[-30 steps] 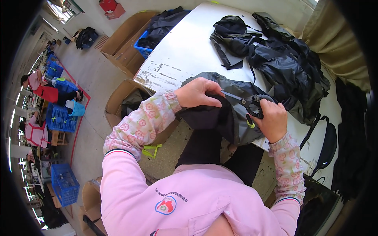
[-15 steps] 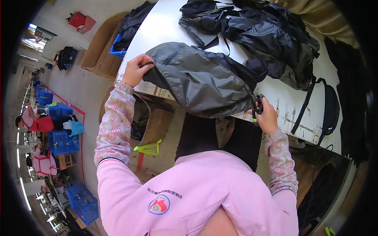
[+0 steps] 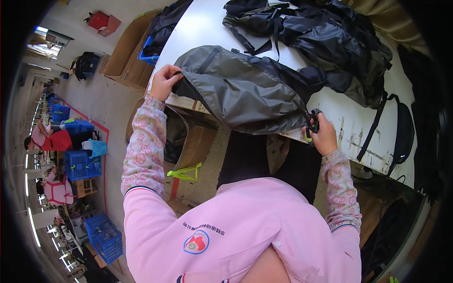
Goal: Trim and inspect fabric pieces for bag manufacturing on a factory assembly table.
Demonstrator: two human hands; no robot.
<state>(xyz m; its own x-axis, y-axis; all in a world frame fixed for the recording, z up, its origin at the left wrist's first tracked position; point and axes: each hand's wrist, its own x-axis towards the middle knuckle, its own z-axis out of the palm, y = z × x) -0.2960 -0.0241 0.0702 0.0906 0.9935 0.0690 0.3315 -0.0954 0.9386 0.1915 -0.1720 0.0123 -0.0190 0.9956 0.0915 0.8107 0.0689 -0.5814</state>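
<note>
A dark grey and black sewn fabric piece [image 3: 245, 94], thin, shiny and creased, is stretched between my hands over the table's near edge. My left hand [image 3: 164, 82] pinches its left corner at the black edging. At its right end, my right hand [image 3: 323, 136] is closed around a small black thing with a yellow-green part [image 3: 312, 121]; its kind I cannot make out, and the fingers partly hide it. The fabric's right corner meets this black thing. The far side of the fabric lies on the white table [image 3: 198, 28].
A heap of similar black and grey fabric pieces [image 3: 330, 52] covers the table's far right. A black strapped pouch [image 3: 402, 132] lies at the right edge. Left of the table stand cardboard boxes [image 3: 123, 61] and a blue crate [image 3: 149, 55]. Yellow-green strips [image 3: 185, 172] hang below.
The view has shifted slightly, so most things appear further right. Both hands keep their hold, and the fabric's upper left part lies a little flatter, showing a darker strip.
</note>
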